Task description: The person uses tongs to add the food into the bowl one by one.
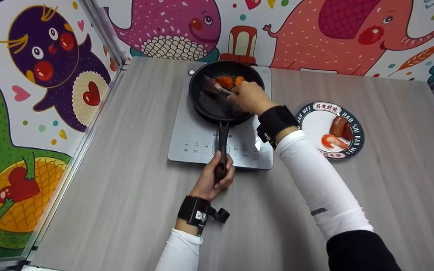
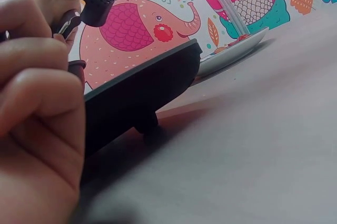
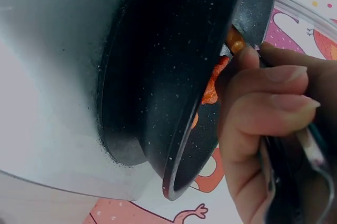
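Note:
A black frying pan [image 1: 222,113] sits on an induction cooker [image 1: 187,139]. My left hand [image 1: 211,180] grips the pan's handle [image 1: 222,146] from below, fingers curled round its end. Over the pan, my right hand [image 1: 251,98] holds what look like metal tongs [image 3: 314,153], their tips low inside the pan. Orange-red food [image 1: 225,81] lies near the pan's far side, beside a smaller orange piece [image 1: 239,79]. In the right wrist view, a brownish-orange piece [image 3: 235,40] shows close to my fingertips. The tongs' tips are blurred, so whether they pinch anything is unclear.
Right of the cooker stands a dark-rimmed plate [image 1: 311,126] carrying sausage pieces [image 1: 338,126] and a shrimp [image 1: 333,142]. A cartoon-covered wall [image 1: 296,34] borders the grey table [image 1: 134,124] at the back, another panel at the left.

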Motion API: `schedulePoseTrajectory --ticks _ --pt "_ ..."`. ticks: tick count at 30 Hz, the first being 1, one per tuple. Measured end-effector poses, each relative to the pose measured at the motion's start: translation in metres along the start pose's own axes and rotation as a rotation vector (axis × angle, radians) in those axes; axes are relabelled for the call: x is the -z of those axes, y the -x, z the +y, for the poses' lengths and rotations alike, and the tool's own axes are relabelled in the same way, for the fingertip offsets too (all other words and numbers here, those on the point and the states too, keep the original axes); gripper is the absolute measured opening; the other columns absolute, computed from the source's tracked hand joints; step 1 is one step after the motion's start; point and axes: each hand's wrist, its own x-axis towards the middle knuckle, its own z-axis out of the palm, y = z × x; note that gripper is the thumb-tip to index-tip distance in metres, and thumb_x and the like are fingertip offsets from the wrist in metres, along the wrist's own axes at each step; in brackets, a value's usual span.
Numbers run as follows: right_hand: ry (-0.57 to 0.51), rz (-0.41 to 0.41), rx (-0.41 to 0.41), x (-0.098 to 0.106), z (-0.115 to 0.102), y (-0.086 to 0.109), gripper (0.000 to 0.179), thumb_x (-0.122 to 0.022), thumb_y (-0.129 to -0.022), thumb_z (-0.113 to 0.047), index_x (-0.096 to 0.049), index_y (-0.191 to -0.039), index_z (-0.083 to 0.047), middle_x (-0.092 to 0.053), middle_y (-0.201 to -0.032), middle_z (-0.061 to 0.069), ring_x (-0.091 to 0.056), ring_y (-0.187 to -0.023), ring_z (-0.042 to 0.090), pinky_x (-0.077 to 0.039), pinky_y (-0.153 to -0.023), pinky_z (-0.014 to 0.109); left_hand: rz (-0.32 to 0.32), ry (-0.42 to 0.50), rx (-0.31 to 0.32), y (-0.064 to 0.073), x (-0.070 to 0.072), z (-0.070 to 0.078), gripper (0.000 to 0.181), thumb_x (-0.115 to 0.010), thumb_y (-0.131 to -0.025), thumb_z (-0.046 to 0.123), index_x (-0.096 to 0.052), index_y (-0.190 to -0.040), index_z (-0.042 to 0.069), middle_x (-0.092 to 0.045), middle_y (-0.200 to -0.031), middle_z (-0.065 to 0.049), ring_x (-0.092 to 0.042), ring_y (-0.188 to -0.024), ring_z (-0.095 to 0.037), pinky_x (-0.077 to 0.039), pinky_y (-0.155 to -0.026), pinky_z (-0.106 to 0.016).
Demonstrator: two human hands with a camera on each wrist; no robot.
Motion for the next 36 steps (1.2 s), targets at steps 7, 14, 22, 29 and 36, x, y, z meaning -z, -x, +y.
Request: schedulePoseTrajectory --ticks 7,14,22,29,36 --pt "0.039 0.015 0.003 -0.001 -0.010 0.003 0.022 -0.058 -0.087 -0.029 -0.059 -0.088 -0.007 -0.055 -0.078 0.005 -0.050 -0.066 0.020 -0.040 -0.055 0.030 -0.001 -0.008 -0.003 0.000 0.000 0.000 0.041 -0.022 -0.097 0.041 -0.043 -0.080 0.010 -0.043 -0.052 0.005 -0.025 -0.037 -0.006 -0.015 -0.033 -0.022" --pt "0.079 0.047 0.016 -0.003 -0.012 0.006 0.021 -0.059 -0.087 -0.029 -0.061 -0.092 -0.008 -0.058 -0.082 0.005 -0.054 -0.071 0.021 -0.044 -0.060 0.034 0.004 -0.014 -0.001 -0.001 0.000 0.000 0.041 -0.023 -0.097 0.041 -0.043 -0.080 0.010 -0.041 -0.051 0.004 -0.025 -0.036 -0.005 -0.015 -0.032 -0.021" --pt "0.066 0.064 -0.012 -0.006 -0.012 0.010 0.025 -0.062 -0.083 -0.034 -0.063 -0.095 -0.011 -0.060 -0.084 0.005 -0.055 -0.074 0.023 -0.045 -0.063 0.037 0.009 -0.013 0.005 0.000 0.000 0.000 0.041 -0.020 -0.098 0.040 -0.043 -0.080 0.010 -0.042 -0.051 0.005 -0.025 -0.036 -0.005 -0.014 -0.032 -0.021" --pt "0.039 0.059 -0.028 -0.006 -0.010 0.015 0.030 -0.062 -0.082 -0.037 -0.061 -0.093 -0.009 -0.057 -0.078 0.005 -0.054 -0.065 0.021 -0.042 -0.055 0.033 0.002 -0.019 0.008 0.000 0.000 0.000 0.040 -0.024 -0.097 0.042 -0.043 -0.080 0.010 -0.043 -0.052 0.005 -0.026 -0.036 -0.005 -0.015 -0.032 -0.021" --pt "0.023 0.110 -0.011 -0.003 -0.008 0.020 0.049 -0.060 -0.082 -0.042 -0.057 -0.117 -0.008 -0.061 -0.087 0.009 -0.055 -0.063 0.019 -0.045 -0.062 0.035 0.005 -0.017 0.006 0.000 0.001 0.000 0.040 -0.023 -0.097 0.041 -0.043 -0.081 0.010 -0.042 -0.052 0.004 -0.026 -0.037 -0.006 -0.015 -0.032 -0.021"
